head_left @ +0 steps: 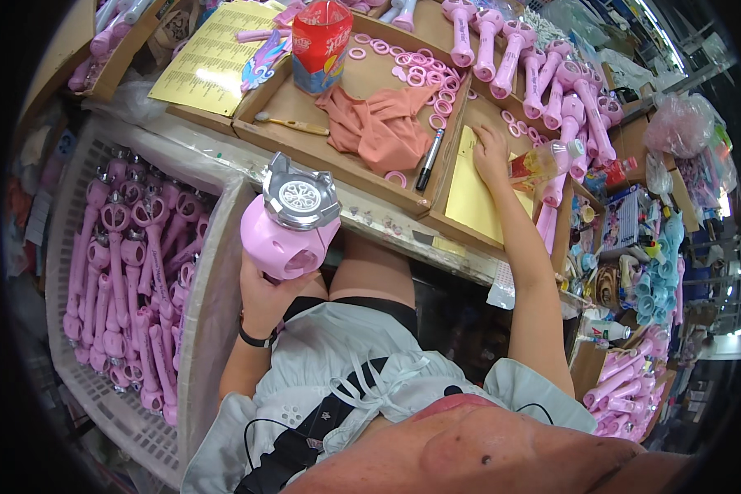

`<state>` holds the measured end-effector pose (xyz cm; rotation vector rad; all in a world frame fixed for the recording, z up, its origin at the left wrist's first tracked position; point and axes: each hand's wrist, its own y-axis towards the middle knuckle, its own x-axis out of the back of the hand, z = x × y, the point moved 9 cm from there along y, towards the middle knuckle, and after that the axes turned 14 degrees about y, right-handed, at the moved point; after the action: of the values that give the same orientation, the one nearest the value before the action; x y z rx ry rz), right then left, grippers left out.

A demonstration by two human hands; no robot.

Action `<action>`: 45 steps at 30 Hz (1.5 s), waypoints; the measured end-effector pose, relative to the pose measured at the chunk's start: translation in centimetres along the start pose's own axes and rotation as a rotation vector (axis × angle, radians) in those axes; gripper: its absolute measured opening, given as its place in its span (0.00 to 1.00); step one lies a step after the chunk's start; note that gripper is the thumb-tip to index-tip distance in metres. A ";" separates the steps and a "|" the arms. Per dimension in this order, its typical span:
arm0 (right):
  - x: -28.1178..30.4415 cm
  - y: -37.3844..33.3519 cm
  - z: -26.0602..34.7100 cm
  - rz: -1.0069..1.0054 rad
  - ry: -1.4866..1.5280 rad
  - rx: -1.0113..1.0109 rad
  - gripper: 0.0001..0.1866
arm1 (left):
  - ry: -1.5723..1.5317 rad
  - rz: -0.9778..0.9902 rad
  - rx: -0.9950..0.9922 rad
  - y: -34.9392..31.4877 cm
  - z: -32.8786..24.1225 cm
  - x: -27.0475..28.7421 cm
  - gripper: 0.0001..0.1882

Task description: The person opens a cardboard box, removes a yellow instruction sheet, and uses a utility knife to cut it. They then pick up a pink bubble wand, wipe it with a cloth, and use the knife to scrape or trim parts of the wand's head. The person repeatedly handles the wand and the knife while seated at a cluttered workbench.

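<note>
My left hand [265,284] grips a rounded pink plastic toy wand head [273,239] from below and holds it up in front of the bench. On top of it sits a silver cap [301,198] with a round patterned emblem; holes show in the pink side. My right hand [491,156] reaches over a yellow sheet [469,193] lying in a cardboard tray, its fingers extended near the tray's divider. Nothing shows in that hand, though its fingertips are small in view. Pink rings [516,129] lie just beyond it.
Left of me, a white basket [66,350] holds many pink toy wands [123,272]. On the bench, a cardboard tray contains an orange cloth [379,128], a red carton [319,45], a marker [430,160] and a brush [292,124]. A bottle [543,160] lies beside my right forearm.
</note>
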<state>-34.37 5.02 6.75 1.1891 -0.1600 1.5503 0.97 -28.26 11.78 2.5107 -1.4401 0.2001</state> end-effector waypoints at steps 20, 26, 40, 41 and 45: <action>3.4 -0.7 1.4 -0.341 0.166 -0.011 0.08 | -0.099 0.015 0.054 -0.2 0.1 -0.5 0.38; 4.7 -1.3 0.6 -0.544 0.100 0.014 0.07 | 0.213 0.008 -0.065 -1.2 3.4 1.6 0.40; 5.3 -0.7 4.0 -0.489 0.065 0.188 0.07 | -1.139 0.105 -0.055 0.5 -1.6 3.4 0.51; 5.6 -0.5 4.5 -0.477 0.090 0.200 0.07 | -1.156 0.128 -0.069 0.3 -1.4 3.3 0.50; 8.1 0.1 7.8 -0.531 0.129 0.265 0.07 | -1.106 0.125 -0.082 -0.1 -0.8 3.5 0.50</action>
<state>-28.84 5.30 16.57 1.2066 0.4288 1.1902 2.82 -30.91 13.40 2.5039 -1.8305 -1.3864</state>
